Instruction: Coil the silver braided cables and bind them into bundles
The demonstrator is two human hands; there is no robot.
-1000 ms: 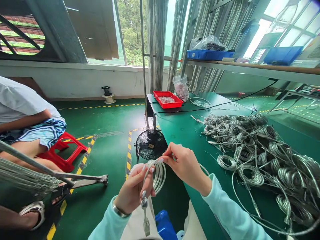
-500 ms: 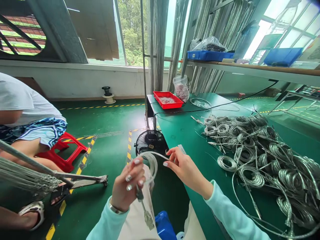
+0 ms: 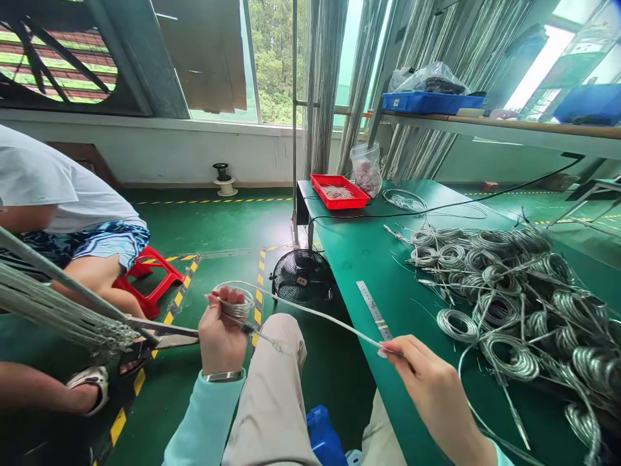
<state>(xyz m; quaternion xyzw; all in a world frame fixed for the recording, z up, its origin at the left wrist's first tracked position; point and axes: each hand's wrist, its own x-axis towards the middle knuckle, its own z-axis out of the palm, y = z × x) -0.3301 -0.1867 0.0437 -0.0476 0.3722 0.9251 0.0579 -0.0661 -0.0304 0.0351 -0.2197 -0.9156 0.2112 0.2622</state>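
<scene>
Braided silver cable runs in a long, nearly straight line between the person's two hands, passing above their beige trousers. The left hand, raised in a pale mint sleeve with a metal wristband, is curled almost shut, its fingers wrapped around a small, tight coil of the cable. A thin end trails just below that hand. The right hand is out over the edge of the green table, nearly closed, with the thumb and fingertips pinching the cable.

A steel ruler lies flat on the table, just beyond the right hand. Farther right sits a large, tangled heap of coiled braided cables. Toward the table's far end are a red plastic tray holding fine wire pieces and a clear plastic bag of pinkish items. A blue plastic crate rests on a shelf above. A black floor fan stands beside the table. To the left, a co-worker in a white shirt sits on a red plastic stool, near a bundle of straight silver cables held across a long metal bar.
</scene>
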